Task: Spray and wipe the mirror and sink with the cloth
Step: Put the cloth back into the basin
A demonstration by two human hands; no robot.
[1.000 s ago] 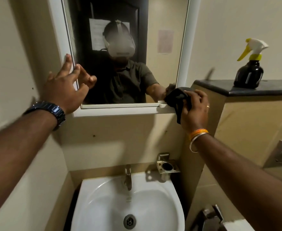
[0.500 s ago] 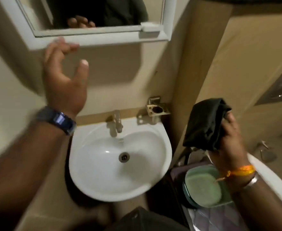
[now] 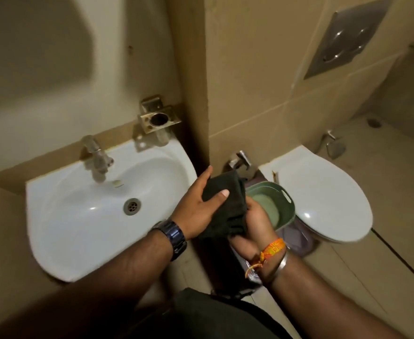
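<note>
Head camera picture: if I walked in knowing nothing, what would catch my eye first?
Probably the two hands meeting in the middle: the left hand and right hand both grip a dark cloth. Left of them sits a white sink with a metal tap at its back. To the right is a white toilet with its lid down, a green basin beside it.

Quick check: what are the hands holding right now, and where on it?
Both hold the dark cloth. The left hand grips its upper left part, thumb across the front; the right hand clutches its lower right edge, bunched.
</note>
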